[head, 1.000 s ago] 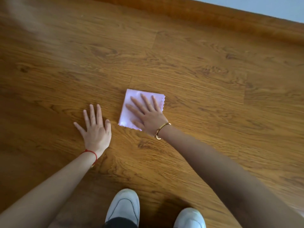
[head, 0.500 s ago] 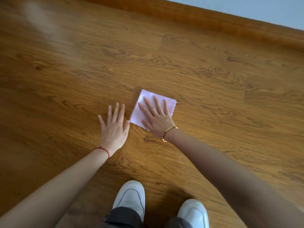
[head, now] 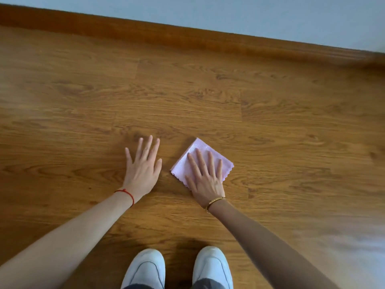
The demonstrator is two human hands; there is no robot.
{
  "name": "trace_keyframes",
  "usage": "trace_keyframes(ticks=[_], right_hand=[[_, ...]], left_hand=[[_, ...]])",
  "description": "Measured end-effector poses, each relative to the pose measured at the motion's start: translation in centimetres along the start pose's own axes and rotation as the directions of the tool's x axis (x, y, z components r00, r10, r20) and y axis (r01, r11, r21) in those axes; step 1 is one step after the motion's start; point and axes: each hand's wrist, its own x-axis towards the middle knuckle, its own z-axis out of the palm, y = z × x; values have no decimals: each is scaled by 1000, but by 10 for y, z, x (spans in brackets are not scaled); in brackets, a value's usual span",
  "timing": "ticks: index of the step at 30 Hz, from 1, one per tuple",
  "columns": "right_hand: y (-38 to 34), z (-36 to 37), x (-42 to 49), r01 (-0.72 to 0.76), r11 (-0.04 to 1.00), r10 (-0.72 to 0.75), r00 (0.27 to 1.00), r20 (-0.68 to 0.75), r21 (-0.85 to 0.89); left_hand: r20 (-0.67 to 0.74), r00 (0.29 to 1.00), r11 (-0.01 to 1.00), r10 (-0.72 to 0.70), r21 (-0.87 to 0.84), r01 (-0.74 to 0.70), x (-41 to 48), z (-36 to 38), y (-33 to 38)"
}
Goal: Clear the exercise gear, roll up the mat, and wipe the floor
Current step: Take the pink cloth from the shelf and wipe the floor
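The right hand [head: 205, 180] presses flat, fingers [head: 198, 161] straight and spread, on the folded pink cloth [head: 216, 157] lying on the wood floor [head: 270, 122] at frame centre; the left hand [head: 143, 167] lies open on bare boards just beside it, holding nothing. With no grip, the cloth could bunch or slip out mid-stroke

Worn: red string bracelet [head: 127, 194] at left, gold bangle [head: 215, 201] at right; white shoes [head: 145, 266], dark trouser hems [head: 208, 284]
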Motion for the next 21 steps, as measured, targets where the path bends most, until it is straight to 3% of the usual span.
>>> trace_keyframes(ticks=[8,21], right_hand=[[68,-14,-35,-287,951,290,957,-4,110],[188,-36,-43,-607,763,623,782,-5,223]], left_hand=[[53,987,988,155,-17,-154,28,22,68],[94,910,907,404,88,-412,68,52,136]])
